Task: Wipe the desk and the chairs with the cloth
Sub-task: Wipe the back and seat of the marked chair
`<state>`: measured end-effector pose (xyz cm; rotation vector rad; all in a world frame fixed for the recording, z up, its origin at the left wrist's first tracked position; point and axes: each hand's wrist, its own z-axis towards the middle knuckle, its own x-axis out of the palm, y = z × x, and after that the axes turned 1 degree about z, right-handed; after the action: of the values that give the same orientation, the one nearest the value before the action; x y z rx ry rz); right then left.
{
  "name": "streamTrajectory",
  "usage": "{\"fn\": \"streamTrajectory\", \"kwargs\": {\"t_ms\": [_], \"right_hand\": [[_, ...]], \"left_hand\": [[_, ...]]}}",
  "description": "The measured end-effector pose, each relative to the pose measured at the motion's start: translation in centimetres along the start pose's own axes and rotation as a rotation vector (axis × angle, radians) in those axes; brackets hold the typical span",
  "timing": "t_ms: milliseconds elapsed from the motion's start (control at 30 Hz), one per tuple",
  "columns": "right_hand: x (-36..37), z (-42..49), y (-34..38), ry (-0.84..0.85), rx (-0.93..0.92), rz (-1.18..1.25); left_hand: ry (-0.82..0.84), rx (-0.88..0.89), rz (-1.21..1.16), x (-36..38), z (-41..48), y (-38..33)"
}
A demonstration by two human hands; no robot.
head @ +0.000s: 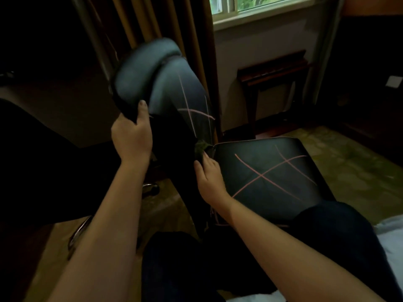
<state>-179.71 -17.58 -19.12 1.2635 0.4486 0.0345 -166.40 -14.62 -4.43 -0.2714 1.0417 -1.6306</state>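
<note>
A black leather office chair with pink stitched lines fills the middle of the head view. Its backrest (185,101) leans up to the left and its seat (268,168) spreads to the right. My left hand (133,136) grips the lower edge of the padded headrest (141,70). My right hand (209,175) holds a dark green cloth (201,148) and presses it into the crease where the backrest meets the seat. Most of the cloth is hidden in the dim light.
A dark desk (43,162) stands at the left, and chrome chair-base legs (80,232) show below it. Brown curtains (174,29) and a window (261,7) are behind the chair. A wooden rack (272,70) stands under the window. White bedding (390,236) lies at the lower right.
</note>
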Motion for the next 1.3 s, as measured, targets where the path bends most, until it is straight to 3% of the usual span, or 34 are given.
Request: {"fn": "streamTrajectory", "kwargs": {"t_ms": [67, 167, 233, 333, 467, 633, 767, 900, 1067, 1300], "right_hand": [[0.0, -0.2, 1.7, 0.005, -0.039, 0.081], [0.8, 1.1, 8.1, 0.039, -0.295, 0.097], [1.1, 3.0, 11.7, 0.08, -0.368, 0.126], [0.5, 6.3, 11.7, 0.094, -0.338, 0.046], [0.1, 5.2, 7.5, 0.091, -0.135, 0.059], [0.1, -0.3, 5.4, 0.056, -0.211, -0.008], [0.7, 2.8, 9.5, 0.108, -0.291, -0.078], [0.1, 8.5, 11.8, 0.114, -0.254, 0.042], [0.2, 8.6, 7.9, 0.107, -0.05, 0.135], [0.5, 3.2, 7.6, 0.104, -0.254, 0.026]], "left_hand": [[-0.016, 0.022, 0.002, 0.2, -0.2, 0.2], [-0.014, 0.04, 0.01, 0.2, 0.0, 0.7], [0.017, 0.034, 0.021, 0.1, 0.4, 1.1], [0.02, 0.04, 0.037, 0.0, 0.7, 1.3], [-0.018, 0.041, 0.039, 0.1, -0.1, 1.2], [-0.054, 0.039, 0.047, 0.2, -0.7, 0.7], [-0.073, 0.06, 0.089, -0.1, -0.5, 0.6], [-0.076, 0.116, 0.095, 0.0, -0.3, 0.7], [-0.083, 0.11, 0.062, 0.1, -0.3, 0.8], [-0.137, 0.088, 0.035, 0.8, -0.2, 1.2]]}}
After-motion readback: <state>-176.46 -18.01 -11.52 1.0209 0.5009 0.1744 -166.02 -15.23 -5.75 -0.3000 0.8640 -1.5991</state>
